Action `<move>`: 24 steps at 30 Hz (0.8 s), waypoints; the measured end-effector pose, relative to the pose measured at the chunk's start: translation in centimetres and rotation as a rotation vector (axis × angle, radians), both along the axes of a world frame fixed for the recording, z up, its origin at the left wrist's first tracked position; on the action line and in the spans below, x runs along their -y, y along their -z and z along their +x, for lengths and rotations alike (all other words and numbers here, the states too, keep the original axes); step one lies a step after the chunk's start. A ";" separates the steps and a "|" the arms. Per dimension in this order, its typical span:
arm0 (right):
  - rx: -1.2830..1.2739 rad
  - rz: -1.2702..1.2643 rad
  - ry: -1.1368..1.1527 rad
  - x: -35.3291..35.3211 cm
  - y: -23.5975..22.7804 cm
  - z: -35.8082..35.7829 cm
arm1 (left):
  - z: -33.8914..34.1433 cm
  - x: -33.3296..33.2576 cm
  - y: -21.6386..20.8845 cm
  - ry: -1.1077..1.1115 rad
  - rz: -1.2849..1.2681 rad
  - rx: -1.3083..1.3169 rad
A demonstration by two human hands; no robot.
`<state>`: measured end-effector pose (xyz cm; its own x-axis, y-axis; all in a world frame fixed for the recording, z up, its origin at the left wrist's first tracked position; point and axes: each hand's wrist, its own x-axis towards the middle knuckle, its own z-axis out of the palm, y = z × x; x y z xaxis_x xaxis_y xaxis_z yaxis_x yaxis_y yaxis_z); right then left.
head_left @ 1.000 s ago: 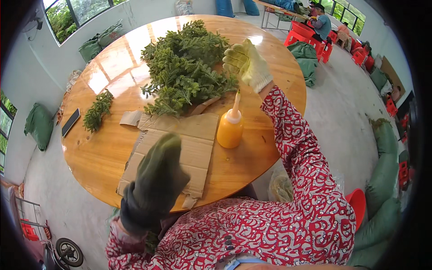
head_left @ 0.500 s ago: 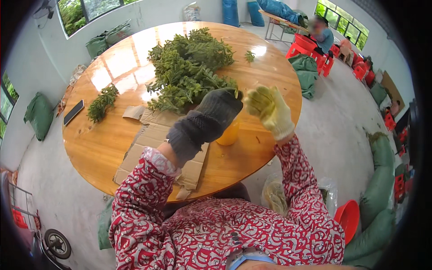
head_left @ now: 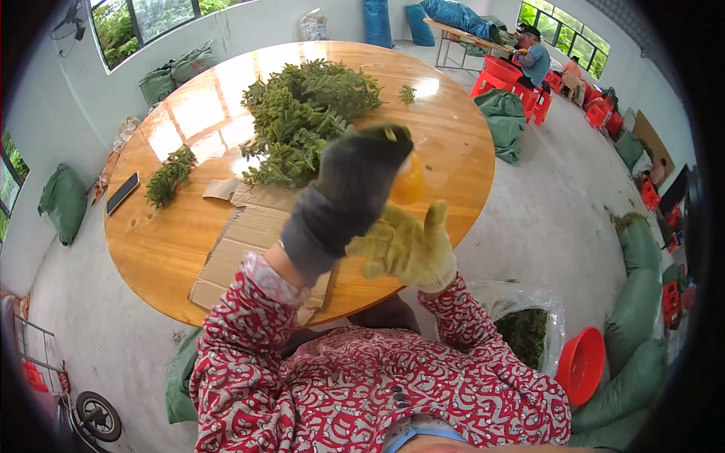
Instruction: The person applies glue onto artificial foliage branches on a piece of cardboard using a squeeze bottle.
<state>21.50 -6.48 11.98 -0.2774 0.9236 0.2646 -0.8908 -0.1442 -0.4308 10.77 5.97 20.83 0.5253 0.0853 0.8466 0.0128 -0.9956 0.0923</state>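
My left hand, in a dark grey knitted glove, is raised over the round wooden table, its fingers curled. Beside its fingers shows a rounded orange, shiny thing, blurred and partly hidden; it seems gripped in that hand, and its kind is unclear. A small yellowish spot shows at the glove's top. Just below and to the right is my right hand in a pale yellow glove, thumb out and fingers spread, some hidden behind my left wrist. Past my left hand lies a heap of green needle-leaved branches.
Flattened cardboard lies on the wooden table, with a small branch bundle and a phone at left. To my right stand a clear bag of greenery and a red basin. People sit farther back.
My right hand has come down and left, under my left wrist. The orange thing has moved up and right, along with my left fist. The view has shifted slightly.
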 end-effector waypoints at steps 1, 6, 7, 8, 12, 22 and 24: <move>0.000 0.007 0.000 -0.2 -0.2 -0.4 | 0.0 1.0 0.4 0.030 0.018 0.091; -0.451 -0.050 0.096 -1.0 1.5 -0.9 | -1.9 4.0 1.8 0.171 -0.126 -0.050; -0.454 -0.050 0.097 -1.2 1.7 -0.7 | -2.2 4.5 2.8 0.179 -0.239 -0.033; -0.402 -0.139 0.179 -1.2 1.9 -0.6 | -2.5 4.8 3.3 0.186 -0.353 -0.017; -0.320 -0.183 0.194 -1.4 1.7 -0.3 | -3.9 4.0 4.2 0.265 -0.133 -0.170; -0.122 -0.129 0.288 -3.4 1.6 4.5 | -10.6 -5.9 6.5 -0.032 -0.129 -0.303; -0.048 -0.118 0.341 -3.7 1.7 4.5 | -12.8 -10.3 7.7 -0.276 -0.104 -0.269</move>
<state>25.97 -2.83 10.26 0.0623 0.9857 0.1563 -0.9150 0.1189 -0.3856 -2.03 16.31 13.12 0.6726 0.3325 0.6611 0.3161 -0.9369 0.1496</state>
